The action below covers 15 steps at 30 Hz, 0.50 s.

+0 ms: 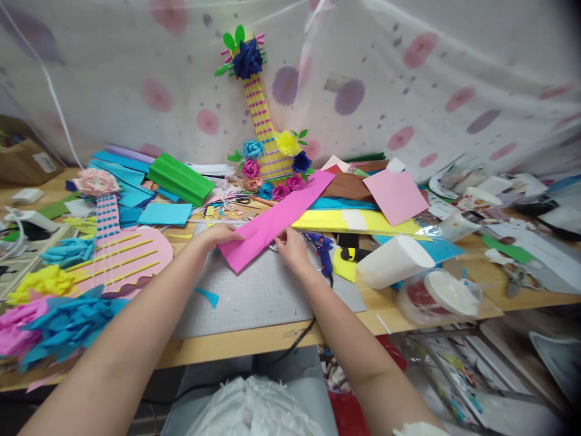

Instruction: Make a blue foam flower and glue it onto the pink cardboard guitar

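The left hand (221,235) is pinching the pink strip (278,218) near its close end, the right hand (291,247) is curling at its lower edge, grip unclear, and its long axis is running from the left fingers (233,235) rightward and away toward the yellow guitar (258,109).

1) You are in a paper-craft workspace, like a small workshop;
2) your wooden table (211,350) carries a grey mat (267,303) and a blue glue gun (323,249);
3) coloured stock surrounds you, magenta paper (276,221) and pleated green paper (180,179) among it;
4) you have guitar-shaped decorations there, one yellow (258,112), one pink (154,242), both trimmed with flowers
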Each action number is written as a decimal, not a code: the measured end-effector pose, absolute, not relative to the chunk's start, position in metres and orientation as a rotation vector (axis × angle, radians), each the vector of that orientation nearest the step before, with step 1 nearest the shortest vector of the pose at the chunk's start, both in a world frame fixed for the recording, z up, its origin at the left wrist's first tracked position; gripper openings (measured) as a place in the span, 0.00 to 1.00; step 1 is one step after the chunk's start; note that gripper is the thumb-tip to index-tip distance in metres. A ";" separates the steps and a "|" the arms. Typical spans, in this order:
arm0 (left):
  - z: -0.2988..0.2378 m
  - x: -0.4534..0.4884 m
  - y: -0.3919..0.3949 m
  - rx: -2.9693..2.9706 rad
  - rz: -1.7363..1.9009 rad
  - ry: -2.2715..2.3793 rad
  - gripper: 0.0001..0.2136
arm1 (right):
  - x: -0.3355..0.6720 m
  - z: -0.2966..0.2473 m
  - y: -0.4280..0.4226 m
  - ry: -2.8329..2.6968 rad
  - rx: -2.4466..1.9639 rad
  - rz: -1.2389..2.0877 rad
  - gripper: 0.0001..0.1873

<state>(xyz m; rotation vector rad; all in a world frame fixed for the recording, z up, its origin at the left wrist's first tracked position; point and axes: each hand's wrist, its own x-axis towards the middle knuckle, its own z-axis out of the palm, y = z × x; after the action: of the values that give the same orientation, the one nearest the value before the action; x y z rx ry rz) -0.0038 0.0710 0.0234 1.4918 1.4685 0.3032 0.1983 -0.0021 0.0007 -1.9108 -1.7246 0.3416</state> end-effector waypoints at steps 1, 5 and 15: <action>0.024 -0.006 0.069 1.472 0.321 1.460 0.08 | 0.201 0.003 -0.001 -1.820 -1.945 0.215 0.07; 0.022 -0.019 0.061 1.274 0.401 1.375 0.13 | 0.200 0.013 0.008 -2.164 -2.137 0.026 0.14; -0.015 0.000 -0.006 2.084 0.945 1.846 0.23 | 0.180 0.046 0.023 -2.352 -2.289 0.053 0.18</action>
<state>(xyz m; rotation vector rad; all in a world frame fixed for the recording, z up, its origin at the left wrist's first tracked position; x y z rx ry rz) 0.0001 -0.0059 -0.0150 2.0835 1.8461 0.9453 0.1805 0.0233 0.0457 -2.2892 -2.3525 0.0527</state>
